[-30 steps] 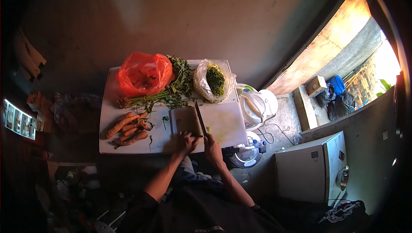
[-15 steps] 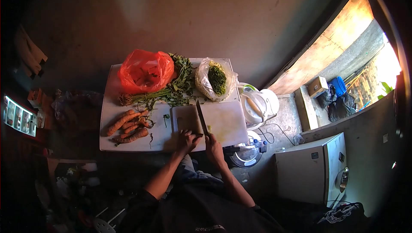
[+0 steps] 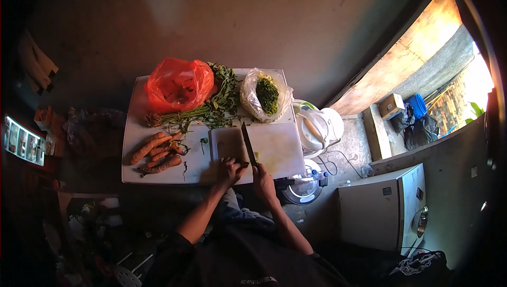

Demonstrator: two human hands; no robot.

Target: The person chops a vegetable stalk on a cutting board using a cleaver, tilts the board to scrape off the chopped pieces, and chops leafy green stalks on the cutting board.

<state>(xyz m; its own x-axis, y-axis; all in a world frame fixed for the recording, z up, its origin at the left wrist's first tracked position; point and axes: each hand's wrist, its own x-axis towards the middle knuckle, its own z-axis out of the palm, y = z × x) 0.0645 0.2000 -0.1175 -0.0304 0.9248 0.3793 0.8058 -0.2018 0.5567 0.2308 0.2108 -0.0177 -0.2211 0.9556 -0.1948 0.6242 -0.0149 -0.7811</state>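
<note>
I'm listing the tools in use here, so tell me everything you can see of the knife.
The knife has a long, dark blade, metal by its look, narrowing to a point. The right hand grips it, hiding the handle. It points away from the person, tip leaning left, over the white cutting board. A small pale piece shows close beside the blade; whether the edge touches the board is unclear.

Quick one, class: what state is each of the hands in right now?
Left hand: at the cutting board, fingers partly curled; whether it grips anything cannot be told.
Right hand: closed, holding the knife.
</note>
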